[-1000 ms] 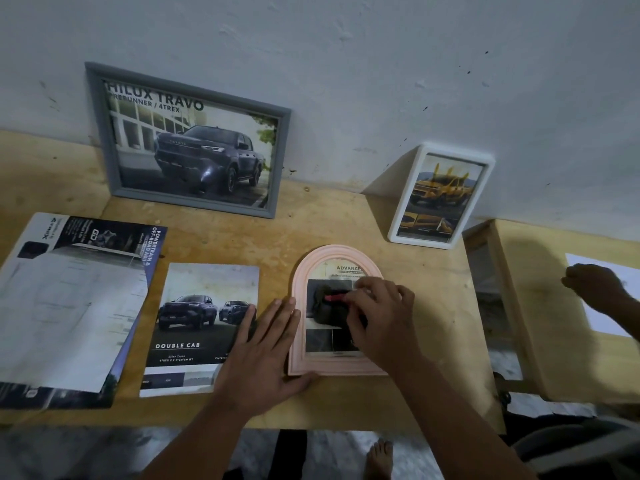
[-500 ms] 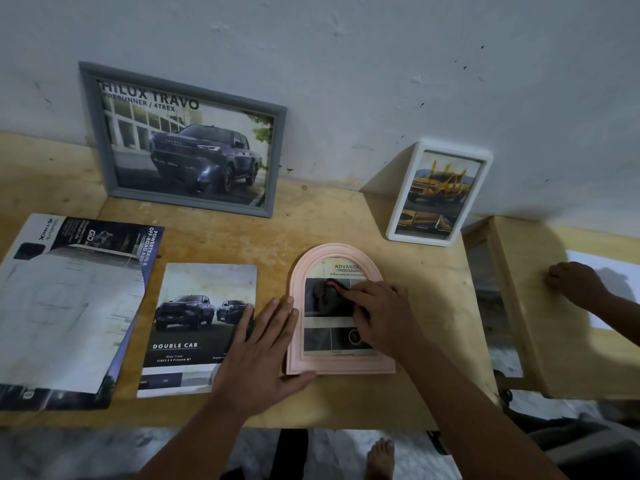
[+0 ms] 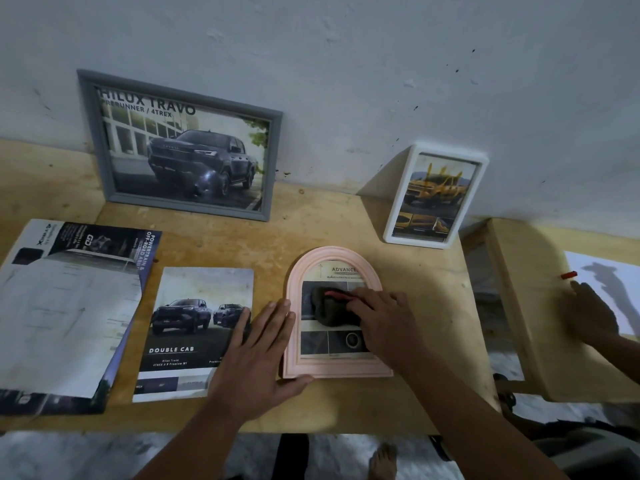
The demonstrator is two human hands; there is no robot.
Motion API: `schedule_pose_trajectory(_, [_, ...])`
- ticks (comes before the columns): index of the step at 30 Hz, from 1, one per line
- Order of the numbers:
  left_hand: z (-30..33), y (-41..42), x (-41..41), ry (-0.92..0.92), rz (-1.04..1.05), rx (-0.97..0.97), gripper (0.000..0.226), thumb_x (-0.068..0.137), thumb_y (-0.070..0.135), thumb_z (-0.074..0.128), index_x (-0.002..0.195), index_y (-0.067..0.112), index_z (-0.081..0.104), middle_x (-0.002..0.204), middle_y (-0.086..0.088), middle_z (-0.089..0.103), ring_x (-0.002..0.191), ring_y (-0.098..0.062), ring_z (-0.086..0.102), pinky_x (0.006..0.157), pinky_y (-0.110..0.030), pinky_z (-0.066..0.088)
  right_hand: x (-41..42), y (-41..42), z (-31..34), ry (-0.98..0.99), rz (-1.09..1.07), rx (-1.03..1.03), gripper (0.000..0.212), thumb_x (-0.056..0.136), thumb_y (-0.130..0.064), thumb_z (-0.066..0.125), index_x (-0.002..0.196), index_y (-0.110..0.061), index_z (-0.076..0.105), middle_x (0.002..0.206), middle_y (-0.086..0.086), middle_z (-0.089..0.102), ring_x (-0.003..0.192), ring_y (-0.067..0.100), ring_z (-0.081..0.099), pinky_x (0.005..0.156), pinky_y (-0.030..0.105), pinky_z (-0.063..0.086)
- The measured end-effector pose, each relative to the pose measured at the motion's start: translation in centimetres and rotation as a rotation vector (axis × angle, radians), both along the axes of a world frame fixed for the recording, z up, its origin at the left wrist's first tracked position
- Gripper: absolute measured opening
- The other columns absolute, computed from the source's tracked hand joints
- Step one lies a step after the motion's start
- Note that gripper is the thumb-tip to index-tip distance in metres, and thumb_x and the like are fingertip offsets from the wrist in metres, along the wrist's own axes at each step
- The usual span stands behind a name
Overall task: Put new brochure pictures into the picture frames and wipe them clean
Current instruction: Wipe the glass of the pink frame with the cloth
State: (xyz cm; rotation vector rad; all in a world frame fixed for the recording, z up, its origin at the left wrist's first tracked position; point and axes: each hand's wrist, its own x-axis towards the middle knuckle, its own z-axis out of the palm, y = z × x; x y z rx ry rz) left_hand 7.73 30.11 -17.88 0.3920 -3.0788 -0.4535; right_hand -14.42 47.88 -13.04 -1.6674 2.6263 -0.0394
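A pink arched picture frame [image 3: 298, 271] lies flat on the wooden table [image 3: 311, 230] with a brochure picture in it. My right hand [image 3: 381, 323] presses a dark cloth [image 3: 329, 306] with a red edge onto the frame's glass. My left hand [image 3: 258, 358] lies flat with spread fingers on the frame's left rim and the "Double Cab" brochure page [image 3: 194, 327]. A grey frame [image 3: 183, 147] with a truck picture and a white frame [image 3: 433, 195] with a yellow truck picture lean on the wall.
A stack of brochures [image 3: 69, 306] lies at the table's left. To the right stands a second wooden table [image 3: 533, 306] with white paper [image 3: 602, 271], a small red object [image 3: 568, 274] and another person's hand [image 3: 594, 313]. A bare foot [image 3: 382, 462] shows below the table edge.
My right hand slid the cloth over the glass, first toward the upper left, then back toward the middle. My left hand stayed put. The other person's hand moved left along the paper.
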Motion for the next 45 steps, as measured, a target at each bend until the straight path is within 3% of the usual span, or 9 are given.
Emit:
schedule_pose_trajectory(4, [0.0,-0.1,-0.1,0.0,-0.002,-0.006,0.105,0.089,0.087,0.039,0.164,0.015,0.026,0.175,-0.003,0.01,0.162,-0.022,0.011,0.124,-0.063,0.024,0.2,0.2,0.2,-0.013,0.034,-0.018,0.035,0.084,-0.046,0.061,0.114,-0.028,0.065,0.13,-0.004,0.063,0.118,0.02,0.059,0.088,0.045,0.041])
schedule_pose_trajectory(8, [0.0,0.0,-0.1,0.0,-0.001,-0.014,0.105,0.089,0.087,0.04,0.164,0.014,0.027,0.175,-0.003,0.011,0.162,-0.023,0.011,0.123,-0.063,0.024,-0.2,-0.7,-0.3,-0.019,0.038,0.026,0.03,0.092,-0.033,0.056,0.121,-0.029,0.058,0.12,-0.003,0.067,0.1,0.023,0.065,0.082,0.043,0.044])
schedule_pose_trajectory(13, [0.1,0.0,-0.1,-0.016,-0.004,-0.016,0.106,0.089,0.087,0.041,0.164,0.014,0.026,0.175,-0.003,0.009,0.162,-0.023,0.01,0.124,-0.063,0.023,-1.6,-1.8,1.3,-0.345,-0.031,-0.091,0.049,0.095,-0.027,0.05,0.143,-0.031,0.055,0.112,0.001,0.064,0.091,0.021,0.061,0.074,0.035,0.053])
schedule_pose_trajectory(16, [0.1,0.0,-0.1,-0.034,-0.006,-0.026,0.106,0.089,0.088,0.037,0.165,0.015,0.023,0.176,-0.002,0.006,0.162,-0.022,0.006,0.125,-0.063,0.021,-3.7,-3.1,1.6,-0.257,-0.139,-0.182,0.055,0.096,-0.02,0.052,0.15,-0.029,0.048,0.109,0.007,0.058,0.087,0.024,0.055,0.071,0.039,0.054])
schedule_pose_trajectory(20, [0.2,-0.1,-0.1,-0.05,-0.007,-0.028,0.109,0.087,0.09,0.037,0.165,0.015,0.023,0.176,-0.003,0.006,0.162,-0.022,0.006,0.125,-0.063,0.022,-3.2,-5.7,0.8,-0.226,-0.179,0.168,0.063,0.097,-0.02,0.054,0.155,-0.036,0.035,0.13,0.008,0.052,0.106,0.03,0.056,0.085,0.043,0.055])
schedule_pose_trajectory(28, [0.1,-0.2,-0.1,-0.045,-0.009,-0.037,0.109,0.087,0.09,0.038,0.164,0.014,0.026,0.176,-0.003,0.007,0.162,-0.023,0.008,0.124,-0.063,0.024,3.4,-0.6,-0.2,-0.522,-0.012,0.116,0.046,0.099,-0.02,0.047,0.144,-0.026,0.054,0.126,0.005,0.053,0.105,0.025,0.06,0.084,0.038,0.054])
schedule_pose_trajectory(36, [0.2,-0.1,-0.1,-0.033,-0.008,-0.028,0.108,0.087,0.09,0.039,0.164,0.014,0.026,0.175,-0.003,0.008,0.162,-0.023,0.01,0.125,-0.062,0.021,4.0,0.7,0.1,-0.144,0.092,0.119,0.05,0.095,-0.056,0.046,0.142,-0.039,0.049,0.131,0.005,0.057,0.113,0.028,0.056,0.083,0.043,0.049])
schedule_pose_trajectory(41, [-0.1,-0.1,-0.1,-0.026,-0.003,-0.039,0.109,0.087,0.09,0.037,0.164,0.015,0.024,0.176,-0.002,0.007,0.162,-0.022,0.009,0.125,-0.062,0.02,5.3,2.0,-1.6,-0.095,0.109,-0.003,0.045,0.099,-0.043,0.054,0.142,-0.029,0.054,0.107,0.003,0.062,0.094,0.026,0.056,0.073,0.041,0.047])
schedule_pose_trajectory(45, [-0.3,-0.2,0.0,-0.011,-0.004,-0.045,0.109,0.087,0.09,0.036,0.165,0.014,0.024,0.176,-0.003,0.007,0.162,-0.023,0.011,0.126,-0.062,0.019,3.8,0.8,0.1,-0.287,-0.036,-0.13,0.05,0.1,-0.03,0.053,0.15,-0.028,0.047,0.108,0.005,0.058,0.092,0.02,0.053,0.072,0.033,0.052])
